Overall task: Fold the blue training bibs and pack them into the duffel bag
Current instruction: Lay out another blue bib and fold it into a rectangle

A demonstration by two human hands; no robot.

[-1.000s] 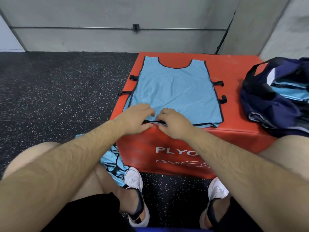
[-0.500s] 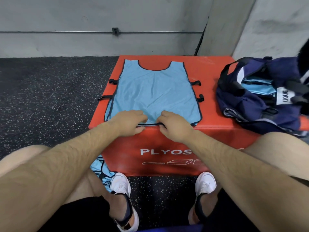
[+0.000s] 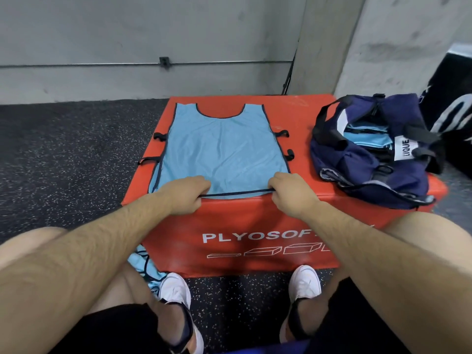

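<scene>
This looks like a gym or training room. The floor [image 3: 63,154] is black rubber flecked with white, and in the middle stands a red padded plyometric box [image 3: 255,226] with "PLYOSOFT" printed on its near face. Bare grey concrete walls [image 3: 127,29] rise on the far side, with a thin metal conduit [image 3: 102,64] running across them.

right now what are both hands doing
Left hand: closed, pinching the dark-trimmed bottom hem of the light blue mesh training bib.
Right hand: closed, pinching the same hem.
</scene>
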